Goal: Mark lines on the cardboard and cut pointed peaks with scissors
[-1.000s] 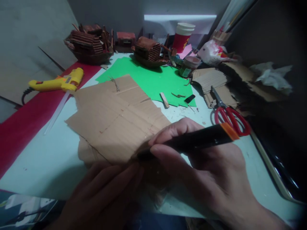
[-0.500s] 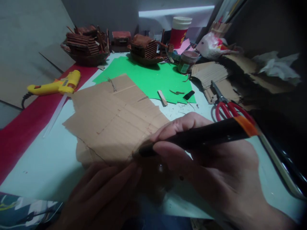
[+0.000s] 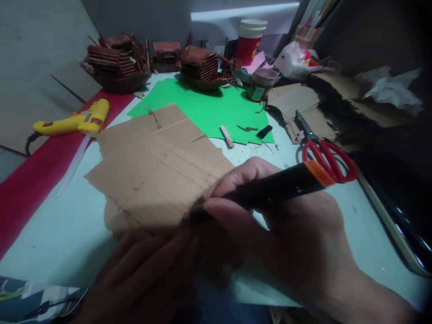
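Note:
My right hand grips a thick black pen with an orange end. Its dark tip meets the near edge of a brown cardboard sheet. Faint reddish lines and corner marks run across the cardboard, and a dark line follows its left near side. Flat on the near edge of the sheet lies my left hand, fingers stretched out and close together, just left of the pen tip. Shadow darkens the area under both hands, so the exact contact of the tip is hard to see.
A yellow glue gun lies at left on red paper. Behind are brown model boats, green paper, a jar and a red cup. Red-handled scissors, cardboard scraps and a black flat device are at right.
My right hand and the pen have shifted a little left and nearer to me along the cardboard edge. My left hand stays almost in place; the whole view has shifted slightly.

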A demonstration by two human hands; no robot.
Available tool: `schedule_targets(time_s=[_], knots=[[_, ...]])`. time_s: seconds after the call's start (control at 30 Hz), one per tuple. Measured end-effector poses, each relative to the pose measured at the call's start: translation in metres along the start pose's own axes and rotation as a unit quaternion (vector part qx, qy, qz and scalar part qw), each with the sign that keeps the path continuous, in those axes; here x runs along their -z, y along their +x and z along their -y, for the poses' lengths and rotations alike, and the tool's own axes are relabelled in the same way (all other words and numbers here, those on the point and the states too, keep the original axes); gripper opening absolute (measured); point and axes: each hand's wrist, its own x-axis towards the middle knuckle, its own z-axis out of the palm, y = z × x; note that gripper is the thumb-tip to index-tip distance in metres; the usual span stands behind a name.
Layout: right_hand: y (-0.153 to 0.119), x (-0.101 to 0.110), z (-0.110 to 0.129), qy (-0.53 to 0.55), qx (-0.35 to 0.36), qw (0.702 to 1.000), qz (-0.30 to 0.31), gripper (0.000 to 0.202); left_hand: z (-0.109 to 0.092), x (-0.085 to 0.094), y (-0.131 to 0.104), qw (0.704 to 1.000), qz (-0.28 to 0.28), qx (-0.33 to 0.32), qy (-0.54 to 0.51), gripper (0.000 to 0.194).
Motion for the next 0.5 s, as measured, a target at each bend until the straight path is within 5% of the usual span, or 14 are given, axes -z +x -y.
schedule_targets(time_s=[0.5], knots=[[-0.017, 0.032, 0.003, -0.048, 0.020, 0.998, 0.044, 0.010, 0.005, 0.002, -0.008, 1.000, 0.021, 0.000, 0.003, 0.065]])
